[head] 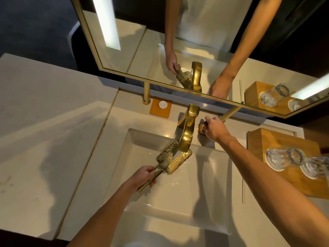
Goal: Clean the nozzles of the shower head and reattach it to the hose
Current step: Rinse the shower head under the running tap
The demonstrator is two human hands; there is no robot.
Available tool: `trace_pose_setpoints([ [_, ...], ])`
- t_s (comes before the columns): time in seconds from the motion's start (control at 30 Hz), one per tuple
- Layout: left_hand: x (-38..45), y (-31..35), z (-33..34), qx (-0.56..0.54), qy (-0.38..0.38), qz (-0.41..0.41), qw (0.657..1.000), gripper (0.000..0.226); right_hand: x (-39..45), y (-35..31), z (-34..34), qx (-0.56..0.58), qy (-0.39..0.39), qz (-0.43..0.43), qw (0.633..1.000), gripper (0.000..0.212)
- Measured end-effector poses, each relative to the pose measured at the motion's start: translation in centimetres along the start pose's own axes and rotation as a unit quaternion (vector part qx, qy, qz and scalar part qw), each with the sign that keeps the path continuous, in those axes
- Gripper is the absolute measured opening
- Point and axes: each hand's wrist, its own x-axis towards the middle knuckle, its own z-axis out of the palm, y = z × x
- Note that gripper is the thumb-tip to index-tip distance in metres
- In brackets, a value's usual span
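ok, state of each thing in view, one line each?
shower head: detached, held under the running tap
tap: water running
left hand: grips the shower head's handle
right hand: grips the tap knob
glasses: lying on the wooden tray

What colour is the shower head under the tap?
Gold; the shower head shows best in the head view.

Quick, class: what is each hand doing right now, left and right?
Left hand: grips the shower head by its handle.
Right hand: grips the tap handle.
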Motion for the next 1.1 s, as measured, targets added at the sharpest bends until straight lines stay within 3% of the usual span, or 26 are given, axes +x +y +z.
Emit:
trace_pose_setpoints([
  [0.7,1.0,-0.5,-0.8,0.014,-0.045,0.0,0.999,0.024,0.0,-0.3,0.0,0.002,0.002,0.0,1.0,0.033],
  [0.9,1.7,0.1,-1.5,0.16,0.0,-0.028,0.987,0.026,-0.1,-0.3,-0.1,0.0,0.002,0.004,1.0,0.033],
  [1.1,1.3,1.0,-2.1,0.369,0.046,-0.087,0.924,0.027,-0.2,-0.4,-0.2,0.001,-0.001,0.006,1.0,0.036],
])
